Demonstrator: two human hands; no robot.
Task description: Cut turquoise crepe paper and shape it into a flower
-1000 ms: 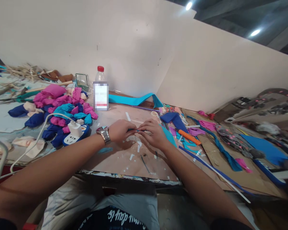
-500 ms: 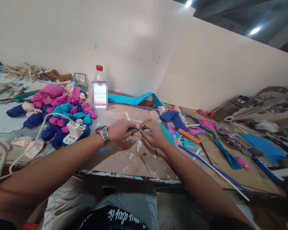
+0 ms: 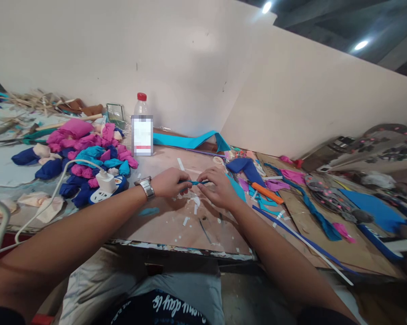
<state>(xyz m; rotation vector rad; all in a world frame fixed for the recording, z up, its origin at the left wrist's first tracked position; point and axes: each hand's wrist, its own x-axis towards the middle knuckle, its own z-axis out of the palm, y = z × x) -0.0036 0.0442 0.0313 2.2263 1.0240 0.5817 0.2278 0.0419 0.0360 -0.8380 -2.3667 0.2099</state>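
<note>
Between my two hands runs a thin teal-blue strip (image 3: pixel 194 183), narrow like a twisted or folded band of fabric. My left hand (image 3: pixel 171 182), with a metal watch on the wrist, pinches one end of it. Thumb and fingers of my right hand (image 3: pixel 215 187) pinch the strip a short way off, and a bit of it shows beyond those fingers. Most of the strip is hidden in the grips. Below the hands, small white scraps (image 3: pixel 185 221) lie on the paint-marked tabletop (image 3: pixel 163 230).
At left lie bunched pink, blue and cream fabric pieces (image 3: pixel 78 142) beside a power strip (image 3: pixel 105 192) with a white cable. A red-capped bottle (image 3: pixel 141 106) stands by the wall. At right are an orange-handled cutter (image 3: pixel 267 192), cloth strips and a long white stick (image 3: pixel 315 248).
My hands have moved slightly apart, so more of the teal strip shows between the fingertips. My left fingers have shifted their pinch a little.
</note>
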